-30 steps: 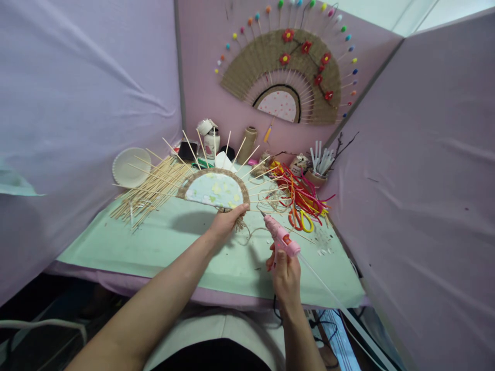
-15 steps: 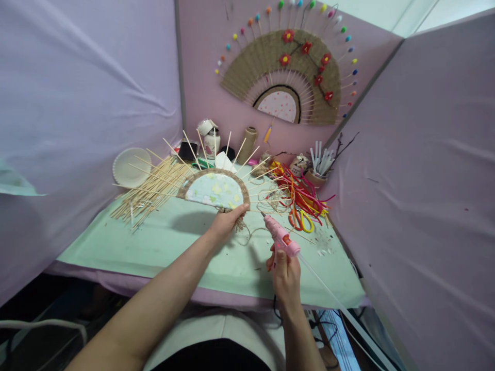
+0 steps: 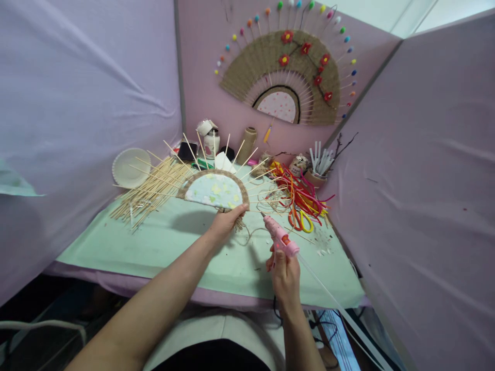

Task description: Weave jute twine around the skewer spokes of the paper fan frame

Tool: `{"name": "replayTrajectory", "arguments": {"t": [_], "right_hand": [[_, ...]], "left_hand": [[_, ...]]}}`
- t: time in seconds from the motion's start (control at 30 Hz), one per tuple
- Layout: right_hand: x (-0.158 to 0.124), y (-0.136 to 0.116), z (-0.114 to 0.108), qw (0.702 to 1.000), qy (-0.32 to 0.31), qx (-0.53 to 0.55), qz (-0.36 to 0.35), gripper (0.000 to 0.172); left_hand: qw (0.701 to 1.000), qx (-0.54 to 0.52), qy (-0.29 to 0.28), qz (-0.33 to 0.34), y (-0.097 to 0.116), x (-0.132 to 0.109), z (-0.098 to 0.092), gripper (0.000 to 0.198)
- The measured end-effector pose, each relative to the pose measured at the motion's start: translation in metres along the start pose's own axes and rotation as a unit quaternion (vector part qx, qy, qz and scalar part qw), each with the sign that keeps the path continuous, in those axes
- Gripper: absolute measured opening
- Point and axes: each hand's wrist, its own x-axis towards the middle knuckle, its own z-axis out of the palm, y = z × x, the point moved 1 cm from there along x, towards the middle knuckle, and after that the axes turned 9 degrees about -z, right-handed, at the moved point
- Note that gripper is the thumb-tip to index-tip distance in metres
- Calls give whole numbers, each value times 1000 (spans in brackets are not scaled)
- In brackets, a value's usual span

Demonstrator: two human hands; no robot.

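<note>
My left hand (image 3: 228, 219) is closed on the lower right corner of a half-round fan piece (image 3: 214, 189), thumb on its front. This piece has a pale blue patterned middle, a brown twine-like rim and thin wooden sticks fanning out from it. A strand of twine (image 3: 257, 230) trails below it toward the right. In my right hand (image 3: 285, 270) is a pink hot glue gun (image 3: 280, 237), gripped by its handle. The nozzle points up and left, close to the fan piece's right corner; whether it touches a stick there I cannot tell. A long white glue stick (image 3: 325, 286) extends from the gun's rear.
A pile of wooden sticks (image 3: 149, 193) and a white bowl (image 3: 131, 168) lie left. Scissors (image 3: 300, 220) and red and yellow pipe cleaners (image 3: 296, 185) are at right, near a cup of glue sticks (image 3: 316, 178). Behind, a finished-looking fan (image 3: 251, 64) hangs on the pink wall.
Almost nothing differs. Both hands, the fan piece and the glue gun keep nearly the same places, with only a very slight shift of the view.
</note>
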Motion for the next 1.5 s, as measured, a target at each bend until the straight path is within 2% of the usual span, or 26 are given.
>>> {"name": "replayTrajectory", "arguments": {"t": [0.23,0.4,0.5,0.57,0.67,0.77,0.83,0.9,1.0,1.13,1.2,1.3,1.37,1.43,1.5], "right_hand": [[2,-2,1,1000,-2,-6,5,40],[2,-4,5,999,-38,-34,12,42],[8,-5,-1,996,-53,-77,-13,39],[17,-6,-15,989,-79,-117,-53,36],[33,1,-53,971,-122,-188,-87,33],[45,19,-102,951,-78,-296,-42,32],[49,36,-130,926,-40,-375,6,32],[52,52,-148,900,-36,-431,59,34],[55,69,-158,868,-70,-479,106,36],[59,71,-158,835,-84,-528,127,41],[60,62,-154,841,-63,-527,105,44],[60,37,-133,900,-17,-435,-5,44],[59,17,-105,943,-16,-322,-85,40],[58,0,-68,969,-71,-212,-108,38],[58,-11,-32,982,-107,-124,-97,37]], "left_hand": [[1000,-10,4,-10,-1,1,0,39],[1000,-1,-2,-7,-1,0,0,36],[1000,-10,1,-12,0,-1,0,35],[1000,-8,2,-8,1,-1,-1,35],[1000,-2,5,-6,1,0,-2,36],[1000,-13,2,-26,1,0,-1,36],[999,-24,-2,-41,2,-1,1,35],[998,-31,-1,-54,3,-3,3,36],[997,-39,4,-74,3,-3,4,35],[995,-57,-1,-82,2,1,2,34],[994,-67,-14,-84,2,2,1,32],[993,-73,-36,-90,4,0,1,31],[992,-68,-57,-95,5,-2,2,30],[990,-65,-80,-95,7,-4,4,27],[989,-64,-96,-97,9,-6,4,24]]}}
